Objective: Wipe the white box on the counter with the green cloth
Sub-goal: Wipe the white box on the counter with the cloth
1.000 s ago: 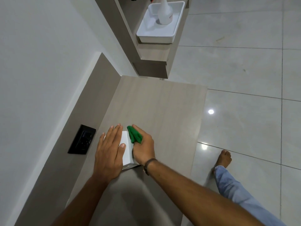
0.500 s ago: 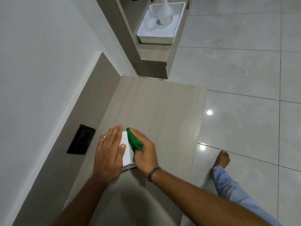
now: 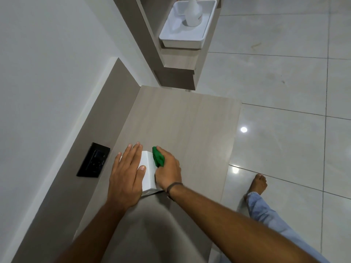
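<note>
A small white box (image 3: 148, 171) stands on the light wood counter (image 3: 182, 126), near its left side. My left hand (image 3: 127, 175) lies flat on top of the box with fingers spread, covering most of its top. My right hand (image 3: 169, 171) presses a bunched green cloth (image 3: 158, 156) against the box's right side face. Most of the cloth is hidden under my fingers.
A black wall socket (image 3: 93, 160) sits on the backsplash left of the box. A white tray (image 3: 182, 37) with a white spray bottle (image 3: 192, 14) rests on a shelf beyond the counter. Tiled floor and my bare foot (image 3: 258, 184) lie to the right.
My right hand slid the green cloth a little along the box's right side. My left hand stayed flat on the box.
</note>
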